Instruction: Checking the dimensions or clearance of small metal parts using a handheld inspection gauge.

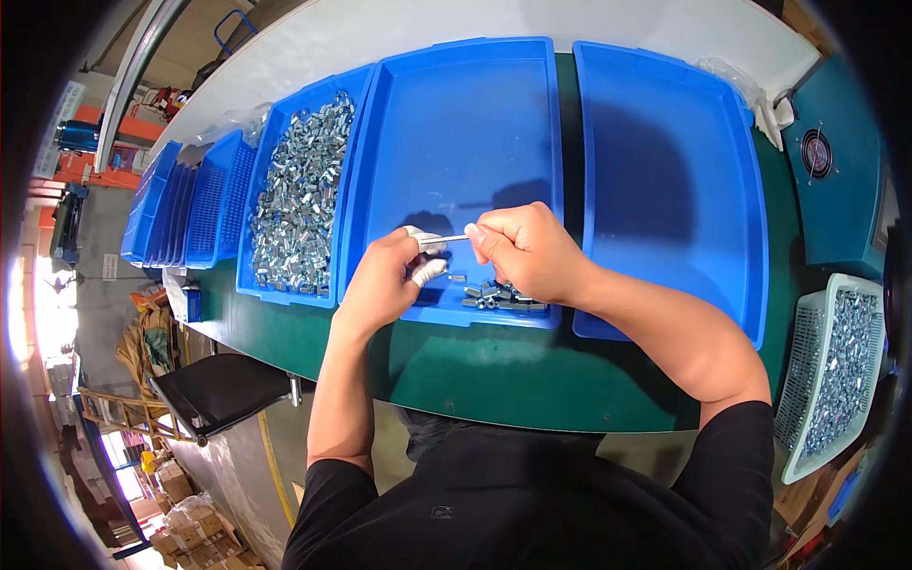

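Over the near part of the middle blue tray (456, 85), my two hands meet at a thin metal rod (448, 239). Its right end is pinched between the thumb and fingers of my right hand (534, 249). The left end reaches the curled fingers of my left hand (385, 277), whose thumb and fingers wear white coverings. Whatever else those fingers grip is too small to make out. Below my hands, a small pile of short silver metal sleeves (499, 299) lies on the tray's floor near its front wall.
A blue tray full of small metal pieces (302, 190) stands left, beside nested blue baskets (204, 204). Another blue tray (670, 285) is at right. Farther right are a teal machine with a fan (841, 171) and a pale basket of metal pieces (836, 370). A black chair (223, 389) stands lower left.
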Demonstrator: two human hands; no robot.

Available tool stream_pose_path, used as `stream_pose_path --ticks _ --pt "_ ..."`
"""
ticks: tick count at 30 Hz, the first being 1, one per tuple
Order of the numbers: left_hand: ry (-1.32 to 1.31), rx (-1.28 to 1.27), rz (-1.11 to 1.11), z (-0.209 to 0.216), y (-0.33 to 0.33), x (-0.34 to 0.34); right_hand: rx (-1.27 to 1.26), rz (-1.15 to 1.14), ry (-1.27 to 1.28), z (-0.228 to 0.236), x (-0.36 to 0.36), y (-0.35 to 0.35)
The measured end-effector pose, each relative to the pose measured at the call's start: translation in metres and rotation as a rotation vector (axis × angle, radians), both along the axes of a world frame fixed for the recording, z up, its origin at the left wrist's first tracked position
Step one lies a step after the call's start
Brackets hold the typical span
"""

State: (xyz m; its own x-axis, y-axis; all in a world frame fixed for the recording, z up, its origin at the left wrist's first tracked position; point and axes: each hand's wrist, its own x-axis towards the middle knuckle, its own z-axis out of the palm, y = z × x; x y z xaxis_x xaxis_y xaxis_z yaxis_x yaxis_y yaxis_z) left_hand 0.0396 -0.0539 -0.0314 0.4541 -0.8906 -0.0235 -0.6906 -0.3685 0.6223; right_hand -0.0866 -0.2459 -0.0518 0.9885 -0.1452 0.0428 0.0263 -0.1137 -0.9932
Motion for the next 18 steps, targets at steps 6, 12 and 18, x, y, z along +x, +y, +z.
stream_pose_path --ticks 6,12,18 --pt "-0.115 0.059 -0.096 -0.008 0.009 0.004 -0.009 0.011 0.016 0.004 0.000 0.001" --pt "0.416 -0.333 0.350 -0.010 0.018 -0.001 -0.076 0.029 -0.028 0.003 -0.001 0.000" --pt "0.931 -0.674 0.484 -0.024 0.025 -0.008 -0.099 0.043 -0.026 0.007 -0.002 0.003"
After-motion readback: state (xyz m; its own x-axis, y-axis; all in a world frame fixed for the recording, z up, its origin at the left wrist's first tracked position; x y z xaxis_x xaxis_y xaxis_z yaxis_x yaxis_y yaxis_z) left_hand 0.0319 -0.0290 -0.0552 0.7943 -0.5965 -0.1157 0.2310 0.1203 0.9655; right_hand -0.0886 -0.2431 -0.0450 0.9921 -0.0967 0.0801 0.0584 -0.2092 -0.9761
